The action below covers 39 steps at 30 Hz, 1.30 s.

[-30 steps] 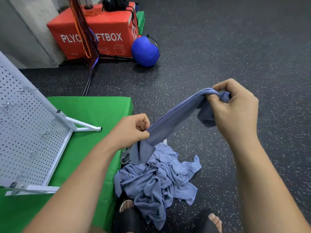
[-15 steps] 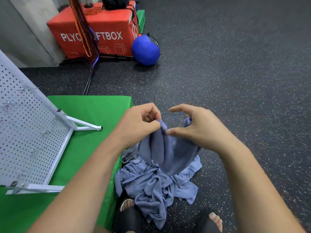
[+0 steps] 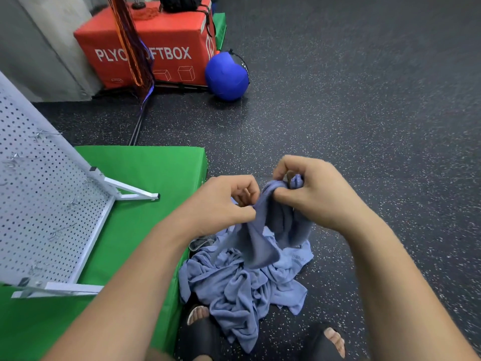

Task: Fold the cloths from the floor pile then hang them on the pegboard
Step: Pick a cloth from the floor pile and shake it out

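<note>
The person stands over the pile (image 3: 242,287) of blue-grey cloths, which lies crumpled on the dark speckled floor (image 3: 364,126) just beside the edge of the green mat (image 3: 145,173) and directly in front of their sandalled feet. One cloth (image 3: 270,230) is raised clear of the heap and held at mid-height between both hands. The left hand (image 3: 223,201) pinches an upper edge between thumb and forefinger, the remaining fingers curled in. The right hand (image 3: 309,194) grips the gathered top of the fabric between the thumb and bent fingers. The hands sit close together, almost touching, which I judge to be a matching of two edges or corners so that the cloth doubles over on itself. It is held high so that its own weight draws the layers straight. The long axis of the cloth runs roughly vertical, top at the hands and loose end pointing down at the pile. Whether that end touches the heap cannot be determined. The fold appears incomplete. The white pegboard (image 3: 44,204) stands tilted on the mat to the left, within easy reach, and its wire hooks (image 3: 58,231) carry nothing.
</note>
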Each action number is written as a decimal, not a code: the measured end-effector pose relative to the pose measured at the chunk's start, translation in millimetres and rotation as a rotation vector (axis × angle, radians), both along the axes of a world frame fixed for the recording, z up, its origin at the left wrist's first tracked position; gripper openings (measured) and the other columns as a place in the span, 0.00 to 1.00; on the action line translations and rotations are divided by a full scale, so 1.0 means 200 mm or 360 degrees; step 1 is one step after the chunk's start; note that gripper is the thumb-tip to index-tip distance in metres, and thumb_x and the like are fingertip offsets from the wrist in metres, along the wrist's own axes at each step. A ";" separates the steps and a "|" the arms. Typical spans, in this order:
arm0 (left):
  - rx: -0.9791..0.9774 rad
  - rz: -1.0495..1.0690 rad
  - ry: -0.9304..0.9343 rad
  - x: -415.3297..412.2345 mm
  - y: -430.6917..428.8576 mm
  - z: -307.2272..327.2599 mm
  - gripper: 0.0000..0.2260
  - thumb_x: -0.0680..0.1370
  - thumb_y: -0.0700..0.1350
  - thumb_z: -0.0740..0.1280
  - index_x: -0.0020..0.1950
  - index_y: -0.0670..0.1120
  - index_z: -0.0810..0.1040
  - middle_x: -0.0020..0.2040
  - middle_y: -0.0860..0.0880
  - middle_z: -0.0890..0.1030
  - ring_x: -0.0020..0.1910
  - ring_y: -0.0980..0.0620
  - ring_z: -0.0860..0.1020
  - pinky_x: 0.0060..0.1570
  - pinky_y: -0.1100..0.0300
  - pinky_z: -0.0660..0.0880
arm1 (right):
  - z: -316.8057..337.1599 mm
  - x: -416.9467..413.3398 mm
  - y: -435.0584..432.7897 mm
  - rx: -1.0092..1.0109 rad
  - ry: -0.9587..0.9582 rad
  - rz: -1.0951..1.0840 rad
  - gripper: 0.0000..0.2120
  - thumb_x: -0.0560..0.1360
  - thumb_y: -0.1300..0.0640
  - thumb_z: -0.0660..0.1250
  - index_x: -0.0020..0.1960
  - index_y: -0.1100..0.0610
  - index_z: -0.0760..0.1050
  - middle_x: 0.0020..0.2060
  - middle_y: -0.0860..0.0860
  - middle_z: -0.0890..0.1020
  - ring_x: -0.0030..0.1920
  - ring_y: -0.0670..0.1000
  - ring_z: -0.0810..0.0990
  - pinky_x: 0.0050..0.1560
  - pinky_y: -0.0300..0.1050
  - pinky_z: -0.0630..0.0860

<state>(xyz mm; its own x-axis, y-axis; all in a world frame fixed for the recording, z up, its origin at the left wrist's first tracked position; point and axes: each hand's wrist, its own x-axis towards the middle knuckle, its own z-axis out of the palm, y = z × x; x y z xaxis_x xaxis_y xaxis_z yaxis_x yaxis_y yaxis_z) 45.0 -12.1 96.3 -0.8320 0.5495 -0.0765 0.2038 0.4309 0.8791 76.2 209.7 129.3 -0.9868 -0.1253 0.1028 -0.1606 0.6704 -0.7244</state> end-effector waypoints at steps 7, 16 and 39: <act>-0.0159 0.0177 0.0346 -0.01 -0.01 0.02 0.07 0.70 0.37 0.72 0.43 0.48 0.78 0.37 0.49 0.81 0.32 0.59 0.72 0.36 0.64 0.69 | 0.03 0.01 0.04 -0.0059 0.0154 -0.0214 0.04 0.71 0.58 0.73 0.43 0.51 0.79 0.29 0.43 0.77 0.31 0.43 0.71 0.34 0.38 0.69; -0.0056 0.0390 0.0553 -0.01 -0.01 0.04 0.03 0.68 0.44 0.67 0.41 0.49 0.77 0.37 0.50 0.81 0.39 0.47 0.77 0.44 0.51 0.75 | 0.05 0.01 0.05 0.0211 -0.0041 -0.0101 0.21 0.69 0.52 0.79 0.58 0.40 0.78 0.35 0.48 0.83 0.39 0.48 0.81 0.43 0.42 0.77; -0.0245 0.0142 0.0516 0.04 0.00 0.03 0.04 0.71 0.47 0.71 0.44 0.51 0.79 0.35 0.49 0.78 0.35 0.56 0.70 0.39 0.53 0.73 | 0.00 -0.03 0.03 -0.0041 0.0005 -0.0070 0.05 0.73 0.54 0.74 0.41 0.51 0.78 0.26 0.41 0.74 0.30 0.43 0.69 0.36 0.43 0.68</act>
<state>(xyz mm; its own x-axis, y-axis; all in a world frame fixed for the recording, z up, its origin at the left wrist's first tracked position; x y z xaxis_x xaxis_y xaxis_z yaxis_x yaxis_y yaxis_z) 52.6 -11.5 102.2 -0.8706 0.4764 0.1229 0.4169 0.5817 0.6984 71.0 214.9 128.4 -0.9909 -0.0791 0.1085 -0.1337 0.6582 -0.7409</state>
